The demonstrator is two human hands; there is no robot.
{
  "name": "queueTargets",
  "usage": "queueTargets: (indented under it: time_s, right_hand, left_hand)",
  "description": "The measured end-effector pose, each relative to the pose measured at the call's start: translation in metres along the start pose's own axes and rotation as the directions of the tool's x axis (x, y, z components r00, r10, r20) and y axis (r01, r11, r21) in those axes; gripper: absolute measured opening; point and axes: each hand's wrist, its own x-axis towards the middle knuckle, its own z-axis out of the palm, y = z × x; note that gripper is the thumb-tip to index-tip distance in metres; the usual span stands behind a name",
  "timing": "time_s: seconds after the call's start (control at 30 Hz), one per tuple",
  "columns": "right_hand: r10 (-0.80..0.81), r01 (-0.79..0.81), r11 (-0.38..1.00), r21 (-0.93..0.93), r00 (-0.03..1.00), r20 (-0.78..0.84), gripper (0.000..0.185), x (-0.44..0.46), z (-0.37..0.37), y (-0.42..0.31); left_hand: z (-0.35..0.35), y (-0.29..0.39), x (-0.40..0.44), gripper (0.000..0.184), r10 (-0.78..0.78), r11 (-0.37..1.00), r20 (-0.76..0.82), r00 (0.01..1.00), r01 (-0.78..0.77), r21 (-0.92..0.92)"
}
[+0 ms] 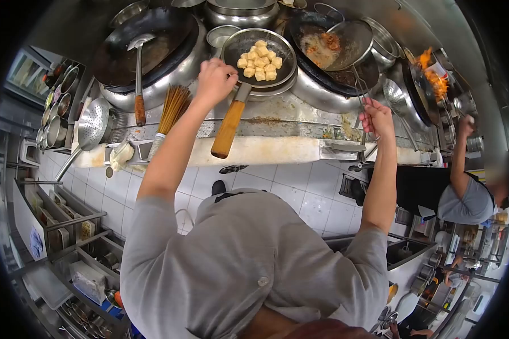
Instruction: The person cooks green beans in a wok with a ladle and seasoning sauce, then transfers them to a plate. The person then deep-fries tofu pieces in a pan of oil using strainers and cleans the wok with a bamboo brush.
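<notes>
My left hand [215, 80], fingers curled together, is at the left rim of a wood-handled strainer [288, 63]. What it pinches, if anything, is hidden. Pale golden cubes like fried tofu [259, 60] are heaped in the strainer, which rests over a metal pot; its wooden handle points toward me. My right hand [376, 117] is closed around the thin metal handle of a round mesh skimmer [356, 42]. The skimmer is tilted over the right wok [348, 79], where oil bubbles around reddish-brown fried food [330, 41].
At left, a ladle [139, 79] lies in a dark wok [110, 62]. A bamboo brush [174, 110] and a perforated skimmer [93, 124] are by the counter edge [277, 151]. At right, a co-worker [466, 198] stands by a flaming wok [415, 93].
</notes>
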Motion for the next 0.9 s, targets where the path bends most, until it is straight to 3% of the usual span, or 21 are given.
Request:
queueTargets:
  time_s: [0.1, 0.23, 0.37, 0.4, 0.5, 0.53, 0.63, 0.67, 0.77, 0.9]
  right_hand:
    - [-0.086, 0.080, 0.984, -0.160, 0.996, -0.029, 0.031, -0.009, 0.020, -0.007]
    - [-0.181, 0.119, 0.904, -0.410, 0.977, -0.114, 0.036, -0.020, 0.039, -0.011]
    - [-0.450, 0.204, 0.585, -0.785, 0.887, -0.106, 0.039, -0.026, 0.044, -0.005]
    - [-0.491, 0.184, 0.492, -0.851, 0.866, -0.096, 0.040, -0.034, 0.051, -0.010]
    - [-0.588, 0.184, 0.398, -0.899, 0.803, -0.096, 0.035, -0.023, 0.056, 0.002]
    - [-0.569, 0.151, 0.385, -0.911, 0.816, -0.105, 0.032, -0.018, 0.057, 0.002]
    - [-0.510, 0.054, 0.372, -0.927, 0.846, -0.156, 0.026, -0.002, 0.067, 0.001]
    - [-0.490, 0.025, 0.386, -0.922, 0.852, -0.182, 0.024, 0.003, 0.072, 0.003]
    - [-0.425, -0.007, 0.391, -0.920, 0.886, -0.187, 0.023, 0.013, 0.077, 0.006]
    - [-0.322, 0.003, 0.321, -0.947, 0.941, -0.106, 0.026, 0.010, 0.085, 0.002]
  left_hand:
    - [0.018, 0.020, 0.030, 0.027, -0.023, 0.973, 0.206, 0.978, -0.025, 0.230]
    - [0.032, 0.030, 0.050, 0.029, -0.052, 0.948, 0.424, 0.904, -0.089, 0.306]
    - [0.020, 0.036, 0.054, 0.029, -0.030, 0.954, 0.480, 0.877, -0.118, 0.274]
    - [0.019, 0.035, 0.053, 0.028, -0.008, 0.962, 0.411, 0.912, -0.105, 0.252]
    - [0.028, 0.015, 0.053, 0.021, 0.006, 1.000, 0.091, 0.996, -0.006, 0.001]
    - [0.025, 0.014, 0.050, 0.015, 0.073, 0.997, -0.094, 0.993, -0.076, -0.032]
    - [0.011, 0.016, 0.034, 0.016, -0.333, 0.882, -0.022, 0.943, 0.304, -0.360]
    - [0.012, 0.011, 0.024, 0.023, -0.336, 0.867, -0.111, 0.935, 0.262, -0.424]
    - [0.002, -0.007, -0.011, 0.030, -0.376, 0.807, -0.043, 0.925, 0.305, -0.505]
    - [-0.016, -0.021, -0.071, 0.042, -0.521, 0.623, 0.230, 0.822, 0.550, -0.557]
